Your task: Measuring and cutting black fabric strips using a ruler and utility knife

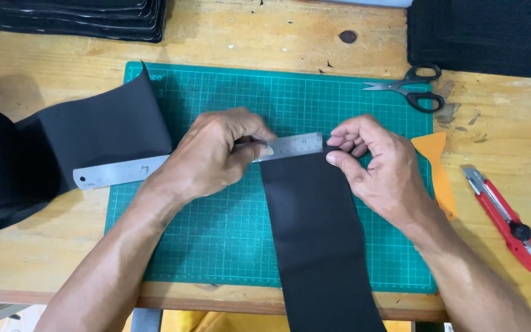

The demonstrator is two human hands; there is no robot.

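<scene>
My left hand (213,154) presses the ruler (198,161) on the mat (216,246); my right (379,166) pinches the strip (314,233) at three o'clock. Scissors (410,86) lie at one o'clock, scraper (439,172) and knife (505,218) beyond at three.

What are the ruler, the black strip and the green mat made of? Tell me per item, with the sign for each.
Ruler: metal, likely brushed steel; silvery grey sheen, thin, with engraved marks.
Black strip: woven fabric or elastic webbing, matte; it bends limply over the table edge.
Green mat: looks like a soft plastic or vinyl cutting mat; flat, dull surface with a printed grid.
</scene>
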